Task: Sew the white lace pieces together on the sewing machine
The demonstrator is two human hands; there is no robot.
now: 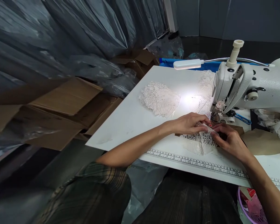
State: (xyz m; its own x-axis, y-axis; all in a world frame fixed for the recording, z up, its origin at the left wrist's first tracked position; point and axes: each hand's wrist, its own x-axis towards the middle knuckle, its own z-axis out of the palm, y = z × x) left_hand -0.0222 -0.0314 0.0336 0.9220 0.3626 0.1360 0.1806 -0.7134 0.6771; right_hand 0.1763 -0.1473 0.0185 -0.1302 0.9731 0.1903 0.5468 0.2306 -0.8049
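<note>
While white lace drapes flat, both hands [228,141] pinch it.

the sewing machine [266,82] stands at the right of the tabletop [121,124], with the lace stack [161,98] well to its left. more lace [206,79] lies between them, next to the machine's head. the lace piece [202,143] lies before the needle, between the left hand [189,123] and the right hand [231,140]. a flat pad [262,141] lies right of that hand, a cloth bundle [278,124] behind it. the ruler scale [196,163] runs along the near edge. below, at right, a basket [240,202] holds scraps [255,203]. left of the tabletop sits an open box [67,96], another box [141,60] beyond.
</note>
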